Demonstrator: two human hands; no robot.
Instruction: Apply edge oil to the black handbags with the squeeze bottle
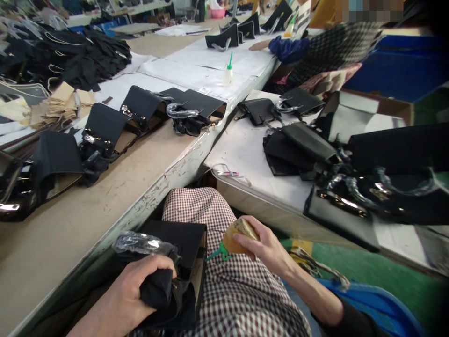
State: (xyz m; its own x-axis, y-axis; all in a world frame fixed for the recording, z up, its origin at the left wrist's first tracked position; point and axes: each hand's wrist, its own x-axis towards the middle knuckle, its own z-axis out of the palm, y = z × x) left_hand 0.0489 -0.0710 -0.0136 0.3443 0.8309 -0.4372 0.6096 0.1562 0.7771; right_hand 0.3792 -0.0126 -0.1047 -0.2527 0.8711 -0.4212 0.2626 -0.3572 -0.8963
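Plastic wrapping (143, 243) sits just beyond the left hand (133, 283), which I see on my feed clamped on the near left part of the black bag (182, 238). The bag lies against the checkered cloth (235, 295). Beside its open side, a green nozzle (223, 252) slants down from the amber bottle (235, 238), gripped by the right hand (264, 245); whether nozzle touches bag, I cannot tell.

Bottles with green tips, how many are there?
3: an amber bottle in the right hand, a pale bottle standing on the table, an orange bottle near the co-worker's blue sleeve. Others may be hidden.
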